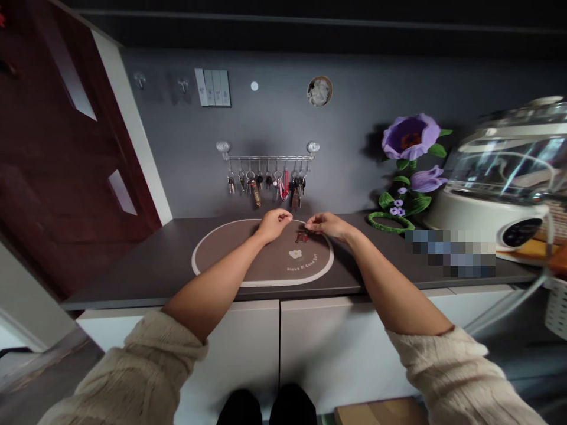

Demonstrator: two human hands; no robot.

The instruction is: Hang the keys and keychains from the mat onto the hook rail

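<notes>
My left hand [275, 224] is above the oval brown mat [230, 251], fingers curled into a pinch; what they hold, if anything, is too small to make out. To its right, my right hand [328, 225] also has thumb and fingers pressed together. Just below those fingertips is a small red and dark metal piece [302, 236], perhaps a key fob; whether the fingers touch it I cannot tell. Behind both hands, several key bunches [279, 183] hang from hooks on a clear wall rail [268, 157].
Purple fabric flowers [411, 139] with a green ring base [390, 222] stand right of the mat. Farther right is a white appliance [478, 218] with a clear dome. White cabinet doors [328, 348] lie under the dark counter [146, 260]. A dark red door [88, 177] is at left.
</notes>
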